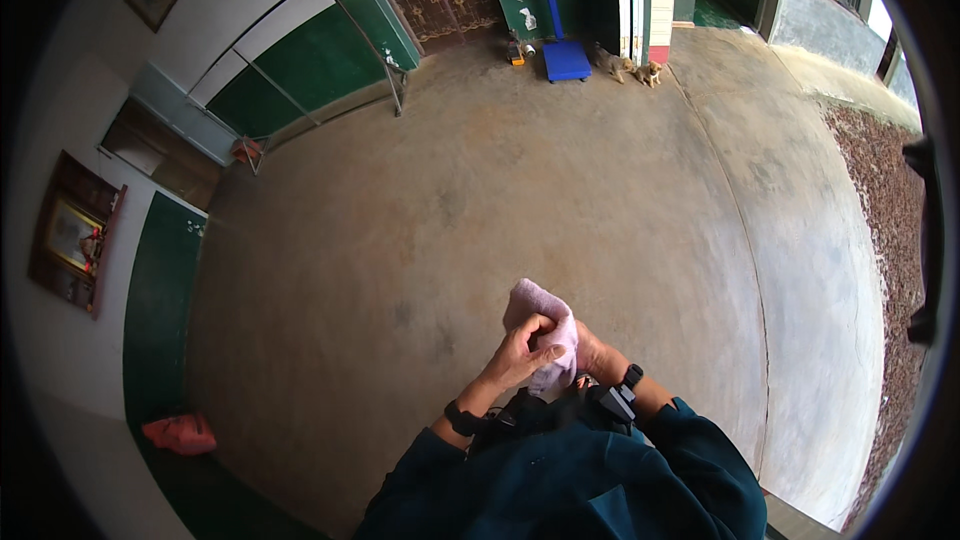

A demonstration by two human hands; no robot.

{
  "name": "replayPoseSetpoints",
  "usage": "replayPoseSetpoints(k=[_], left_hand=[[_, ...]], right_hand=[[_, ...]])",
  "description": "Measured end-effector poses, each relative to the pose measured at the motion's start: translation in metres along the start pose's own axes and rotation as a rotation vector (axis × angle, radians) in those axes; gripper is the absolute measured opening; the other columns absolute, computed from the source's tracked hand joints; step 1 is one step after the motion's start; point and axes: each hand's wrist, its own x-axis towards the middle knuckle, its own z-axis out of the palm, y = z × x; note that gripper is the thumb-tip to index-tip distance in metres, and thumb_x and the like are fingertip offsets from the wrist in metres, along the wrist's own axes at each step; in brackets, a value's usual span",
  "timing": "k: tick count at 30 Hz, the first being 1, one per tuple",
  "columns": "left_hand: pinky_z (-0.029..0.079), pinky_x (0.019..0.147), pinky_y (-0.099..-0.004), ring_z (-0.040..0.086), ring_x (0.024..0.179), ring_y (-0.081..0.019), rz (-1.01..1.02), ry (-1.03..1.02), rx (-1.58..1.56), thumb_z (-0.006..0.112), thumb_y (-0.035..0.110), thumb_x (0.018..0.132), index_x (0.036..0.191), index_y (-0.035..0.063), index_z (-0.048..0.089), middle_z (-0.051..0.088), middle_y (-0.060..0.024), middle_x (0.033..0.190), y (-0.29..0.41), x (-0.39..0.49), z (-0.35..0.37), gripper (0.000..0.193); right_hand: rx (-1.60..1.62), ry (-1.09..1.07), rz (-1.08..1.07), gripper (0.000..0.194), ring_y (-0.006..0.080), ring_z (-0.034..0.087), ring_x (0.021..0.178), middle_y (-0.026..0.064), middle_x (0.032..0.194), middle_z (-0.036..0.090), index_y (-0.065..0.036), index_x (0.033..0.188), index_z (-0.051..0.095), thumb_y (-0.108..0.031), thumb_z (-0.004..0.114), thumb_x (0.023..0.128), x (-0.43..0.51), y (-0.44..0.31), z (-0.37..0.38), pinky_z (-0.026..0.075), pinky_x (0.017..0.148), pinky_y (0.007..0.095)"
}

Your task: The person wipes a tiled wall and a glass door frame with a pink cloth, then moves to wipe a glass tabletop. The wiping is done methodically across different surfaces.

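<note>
A pale pink towel [537, 301] is bunched in front of my body, above the concrete floor. My left hand [519, 354] has its fingers curled over the towel's near left side, the thumb stretched across it to the right. From the other side my right hand [595, 351] holds the same cloth; most of its fingers are hidden behind the folds. Both wrists carry black straps, and a small grey device [619, 399] sits by the right one.
Across the concrete floor [450, 225] stands a blue platform scale [567, 61], with two puppies [648, 75] beside it. A metal frame [322, 120] leans at the left wall. A red plastic bag [180, 435] lies at lower left. Gravel [885, 187] borders the floor on the right.
</note>
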Motion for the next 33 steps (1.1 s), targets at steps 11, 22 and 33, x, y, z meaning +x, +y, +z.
replayPoseSetpoints(k=[11, 22, 33], left_hand=[[0.058, 0.077, -0.0342, 0.068, 0.084, -0.0200, -0.135, 0.624, -0.366, 0.057, 0.027, 0.103, 0.108, 0.0006, 0.062, 0.068, -0.0121, 0.102, -0.053, 0.023, -0.271, 0.027], [0.056, 0.080, -0.0303, 0.067, 0.086, -0.0142, -0.251, 0.469, -0.346, 0.058, 0.024, 0.103, 0.112, 0.0026, 0.063, 0.068, -0.0071, 0.101, -0.079, 0.118, -0.507, 0.024], [0.055, 0.085, -0.0313, 0.068, 0.094, -0.0162, -0.356, 0.415, -0.320, 0.060, 0.018, 0.102, 0.116, 0.0037, 0.063, 0.069, -0.0072, 0.103, -0.104, 0.257, -0.705, 0.020]], right_hand=[[-0.118, -0.018, 0.250, 0.054, 0.0226, 0.052, 0.121, 0.0130, 0.131, 0.053, -0.007, 0.141, 0.043, -0.040, 0.055, 0.101, 0.267, -0.026, -0.005, 0.040, 0.106, 0.0386], [-0.226, 0.171, 0.187, 0.045, 0.0210, 0.052, 0.113, 0.0106, 0.122, 0.052, -0.008, 0.132, 0.044, -0.037, 0.056, 0.100, 0.512, -0.094, 0.039, 0.041, 0.100, 0.0375], [-0.199, 0.193, 0.186, 0.036, 0.0195, 0.051, 0.106, 0.0082, 0.113, 0.050, -0.009, 0.124, 0.045, -0.033, 0.056, 0.100, 0.755, -0.128, 0.005, 0.042, 0.094, 0.0363]])
